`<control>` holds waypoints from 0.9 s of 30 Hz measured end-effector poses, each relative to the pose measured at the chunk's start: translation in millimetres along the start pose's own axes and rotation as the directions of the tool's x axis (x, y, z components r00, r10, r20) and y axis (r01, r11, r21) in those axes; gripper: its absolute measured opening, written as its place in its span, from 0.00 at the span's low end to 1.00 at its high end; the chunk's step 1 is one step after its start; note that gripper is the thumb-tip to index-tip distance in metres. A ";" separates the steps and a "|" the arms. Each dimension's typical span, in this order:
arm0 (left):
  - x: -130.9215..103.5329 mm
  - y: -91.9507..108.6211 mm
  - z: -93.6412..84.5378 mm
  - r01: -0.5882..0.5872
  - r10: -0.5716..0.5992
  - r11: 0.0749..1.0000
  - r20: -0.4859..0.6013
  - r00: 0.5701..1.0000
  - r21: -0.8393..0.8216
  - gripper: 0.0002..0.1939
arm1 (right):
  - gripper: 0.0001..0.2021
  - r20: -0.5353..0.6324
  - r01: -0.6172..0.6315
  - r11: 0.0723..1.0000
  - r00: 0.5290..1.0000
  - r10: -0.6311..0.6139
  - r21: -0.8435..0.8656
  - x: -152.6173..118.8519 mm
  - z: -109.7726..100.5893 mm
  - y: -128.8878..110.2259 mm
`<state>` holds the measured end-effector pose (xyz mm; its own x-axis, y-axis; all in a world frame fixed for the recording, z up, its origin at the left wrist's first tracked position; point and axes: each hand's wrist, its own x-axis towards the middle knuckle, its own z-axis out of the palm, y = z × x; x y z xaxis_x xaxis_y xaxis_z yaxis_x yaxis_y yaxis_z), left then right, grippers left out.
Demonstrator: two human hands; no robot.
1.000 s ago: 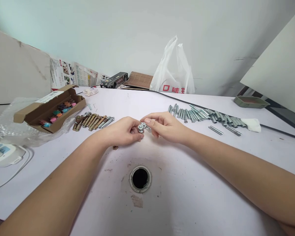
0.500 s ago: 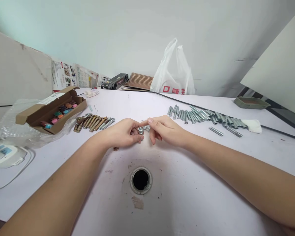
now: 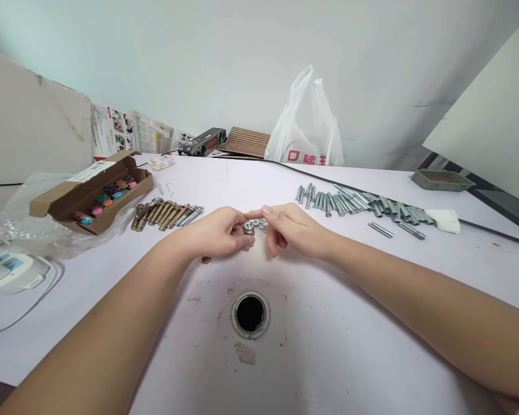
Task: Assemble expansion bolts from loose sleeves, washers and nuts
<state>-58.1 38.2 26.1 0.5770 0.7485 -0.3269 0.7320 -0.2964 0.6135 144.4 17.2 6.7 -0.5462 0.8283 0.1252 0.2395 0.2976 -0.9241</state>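
Note:
Near the middle of the white table, my left hand (image 3: 227, 231) is closed, its thumb and fingers pinching a silver bolt (image 3: 249, 229). A nut-like piece shows at the bolt's upper end; most of the shank is hidden by the fingers. My right hand (image 3: 293, 229) is just to the right, thumb pointing left and other fingers bent downward, apart from the thumb. Nothing held shows in it. Several loose silver nuts (image 3: 259, 223) lie behind and between the two hands. By my left wrist rests a small copper-coloured piece (image 3: 206, 260).
Brass and silver bolts (image 3: 168, 215) lie at left beside a cardboard box (image 3: 140, 181) of colourful items. Grey-green metal sleeves (image 3: 350, 202) are piled at right, with a white cloth (image 3: 442, 221) and green tray (image 3: 443, 180). A round hole (image 3: 250, 314) opens in front of me.
The view has shifted very slightly. Both hands keep nearly the same places, and the silver bolt stays in my left hand. A little more of the loose nuts shows between the hands.

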 end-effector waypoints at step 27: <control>-5.4 4.0 -1.0 0.000 0.000 0.997 0.002 1.000 -0.082 0.15 | 0.33 -0.206 0.024 0.960 0.975 -0.084 -0.277 -10.9 -5.7 -17.2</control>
<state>-58.7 33.5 31.1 0.5776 0.7475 -0.3279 0.6999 -0.2468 0.6703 150.8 5.8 23.3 -0.3869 0.8803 0.2746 0.4394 0.4378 -0.7844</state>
